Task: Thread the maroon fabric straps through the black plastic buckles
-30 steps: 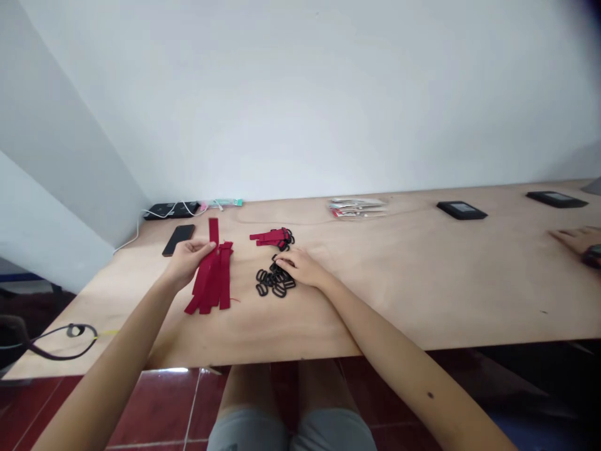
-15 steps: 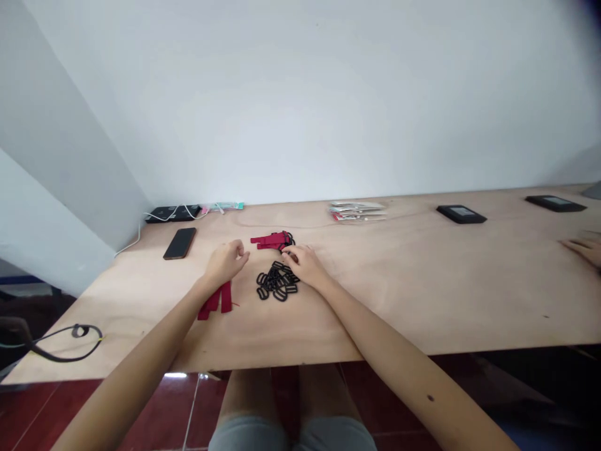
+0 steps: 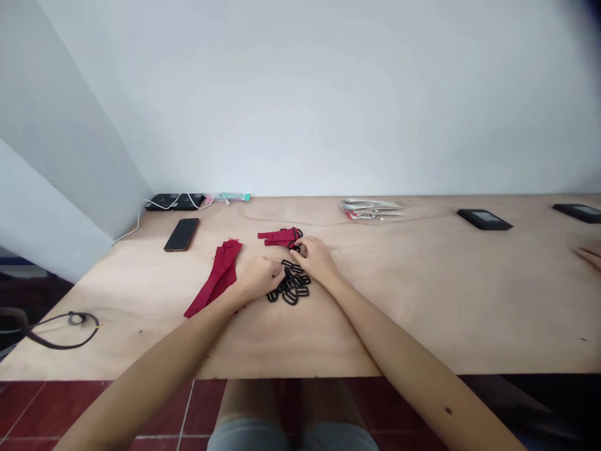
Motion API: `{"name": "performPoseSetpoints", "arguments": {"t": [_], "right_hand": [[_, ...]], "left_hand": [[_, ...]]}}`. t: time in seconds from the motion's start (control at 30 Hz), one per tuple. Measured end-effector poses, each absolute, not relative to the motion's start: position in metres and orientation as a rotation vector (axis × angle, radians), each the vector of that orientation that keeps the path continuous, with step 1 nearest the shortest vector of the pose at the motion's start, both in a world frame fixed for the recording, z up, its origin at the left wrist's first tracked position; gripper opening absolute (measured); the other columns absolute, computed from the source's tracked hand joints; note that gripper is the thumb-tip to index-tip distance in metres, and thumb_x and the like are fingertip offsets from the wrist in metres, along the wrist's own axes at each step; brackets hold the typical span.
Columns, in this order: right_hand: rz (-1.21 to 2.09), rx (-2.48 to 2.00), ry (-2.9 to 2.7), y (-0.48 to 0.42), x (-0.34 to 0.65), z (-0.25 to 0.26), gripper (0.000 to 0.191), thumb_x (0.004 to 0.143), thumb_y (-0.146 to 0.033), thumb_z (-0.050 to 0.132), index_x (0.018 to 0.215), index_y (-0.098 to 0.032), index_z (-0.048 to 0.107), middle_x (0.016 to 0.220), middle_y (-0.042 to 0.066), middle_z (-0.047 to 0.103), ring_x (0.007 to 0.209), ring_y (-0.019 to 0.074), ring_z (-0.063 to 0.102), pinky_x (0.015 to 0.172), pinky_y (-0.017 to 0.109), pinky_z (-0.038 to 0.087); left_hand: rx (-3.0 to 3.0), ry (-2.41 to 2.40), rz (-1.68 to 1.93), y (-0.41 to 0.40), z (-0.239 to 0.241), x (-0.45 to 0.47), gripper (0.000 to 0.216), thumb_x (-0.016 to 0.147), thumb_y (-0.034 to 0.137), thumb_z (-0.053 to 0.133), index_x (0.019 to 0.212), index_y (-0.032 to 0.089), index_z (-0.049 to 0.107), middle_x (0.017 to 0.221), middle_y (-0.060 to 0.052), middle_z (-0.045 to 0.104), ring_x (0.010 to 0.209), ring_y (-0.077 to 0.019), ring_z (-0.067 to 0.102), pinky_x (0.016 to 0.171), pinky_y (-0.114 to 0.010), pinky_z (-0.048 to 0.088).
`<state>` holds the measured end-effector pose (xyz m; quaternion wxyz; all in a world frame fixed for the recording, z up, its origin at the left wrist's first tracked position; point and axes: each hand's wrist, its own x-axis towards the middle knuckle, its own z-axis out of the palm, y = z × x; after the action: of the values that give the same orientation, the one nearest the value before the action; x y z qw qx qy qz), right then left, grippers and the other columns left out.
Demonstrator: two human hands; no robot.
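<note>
A loose pile of black plastic rings [image 3: 292, 289] lies on the plywood table [image 3: 422, 300] in front of me. My left hand [image 3: 261, 276] rests at the pile's left edge with its fingers curled; what they hold is hidden. My right hand [image 3: 317, 257] is just behind the pile, fingertips pinched on a black ring beside a small bundle of red straps fitted with rings [image 3: 280, 237]. A fan of plain red fabric strips [image 3: 216, 276] lies flat to the left of my left hand, apart from it.
A black phone [image 3: 181, 233] and a power strip with cables [image 3: 174, 202] sit at the back left. Flat packets [image 3: 372, 210] and two black devices [image 3: 484, 219] [image 3: 581, 212] line the back. Another person's hand [image 3: 590, 255] shows at the far right. A black cable [image 3: 61, 331] loops at the left edge.
My left hand has let the red strips down on the table and moved right to the ring pile. My right hand has shifted back toward the strap bundle. The camera view has tilted slightly.
</note>
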<state>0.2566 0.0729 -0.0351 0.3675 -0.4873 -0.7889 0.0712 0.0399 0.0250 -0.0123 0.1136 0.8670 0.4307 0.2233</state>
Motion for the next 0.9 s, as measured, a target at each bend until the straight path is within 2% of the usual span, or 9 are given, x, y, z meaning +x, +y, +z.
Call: {"name": "performPoseSetpoints", "arguments": {"t": [0.17, 0.33, 0.57, 0.7, 0.8, 0.9], "right_hand": [[0.201, -1.224, -2.017, 0.07, 0.257, -0.034, 0.005, 0.094, -0.024, 0.07, 0.098, -0.022, 0.069, 0.104, 0.01, 0.073, 0.104, 0.0291, 0.065, 0.096, 0.043, 0.05], [0.198, -1.247, -2.002, 0.068, 0.253, -0.029, 0.004, 0.094, -0.025, 0.07, 0.095, -0.022, 0.068, 0.098, 0.009, 0.074, 0.098, 0.0282, 0.066, 0.092, 0.041, 0.051], [0.254, -1.3, -1.99, 0.065, 0.247, -0.025, 0.007, 0.092, -0.024, 0.073, 0.097, -0.022, 0.068, 0.101, 0.007, 0.075, 0.095, 0.0251, 0.068, 0.087, 0.036, 0.051], [0.292, -1.291, -1.988, 0.069, 0.249, -0.028, 0.014, 0.09, -0.02, 0.072, 0.104, -0.022, 0.069, 0.108, 0.008, 0.076, 0.102, 0.0274, 0.069, 0.092, 0.039, 0.053], [0.318, -1.243, -1.964, 0.072, 0.251, -0.031, 0.029, 0.086, -0.014, 0.069, 0.114, -0.022, 0.068, 0.114, 0.01, 0.075, 0.106, 0.0283, 0.069, 0.096, 0.041, 0.055], [0.315, -1.21, -1.96, 0.073, 0.254, -0.034, 0.038, 0.081, -0.01, 0.067, 0.118, -0.022, 0.068, 0.111, 0.009, 0.073, 0.104, 0.0278, 0.069, 0.097, 0.042, 0.055]], "left_hand": [[2.507, 1.301, 0.781, 0.031, -0.014, 0.04, 0.046, 0.098, 0.023, 0.054, 0.054, 0.021, 0.041, 0.05, 0.002, 0.043, 0.049, -0.0132, 0.034, 0.059, -0.032, 0.026], [2.51, 1.287, 0.739, 0.031, -0.016, 0.039, 0.048, 0.102, 0.027, 0.053, 0.055, 0.021, 0.043, 0.051, 0.002, 0.044, 0.05, -0.0134, 0.033, 0.059, -0.032, 0.027], [2.474, 1.285, 0.707, 0.029, -0.011, 0.043, 0.049, 0.102, 0.028, 0.05, 0.055, 0.022, 0.038, 0.051, 0.002, 0.042, 0.05, -0.013, 0.032, 0.059, -0.032, 0.027], [2.446, 1.293, 0.729, 0.029, -0.01, 0.043, 0.048, 0.102, 0.031, 0.049, 0.056, 0.022, 0.036, 0.052, 0.002, 0.041, 0.05, -0.013, 0.031, 0.059, -0.033, 0.027], [2.441, 1.297, 0.736, 0.028, -0.009, 0.042, 0.049, 0.102, 0.033, 0.048, 0.056, 0.023, 0.035, 0.051, 0.002, 0.04, 0.05, -0.0133, 0.03, 0.059, -0.033, 0.026], [2.425, 1.31, 0.741, 0.027, -0.008, 0.039, 0.047, 0.1, 0.031, 0.05, 0.056, 0.023, 0.036, 0.051, 0.002, 0.038, 0.05, -0.0135, 0.031, 0.059, -0.033, 0.025]]}}
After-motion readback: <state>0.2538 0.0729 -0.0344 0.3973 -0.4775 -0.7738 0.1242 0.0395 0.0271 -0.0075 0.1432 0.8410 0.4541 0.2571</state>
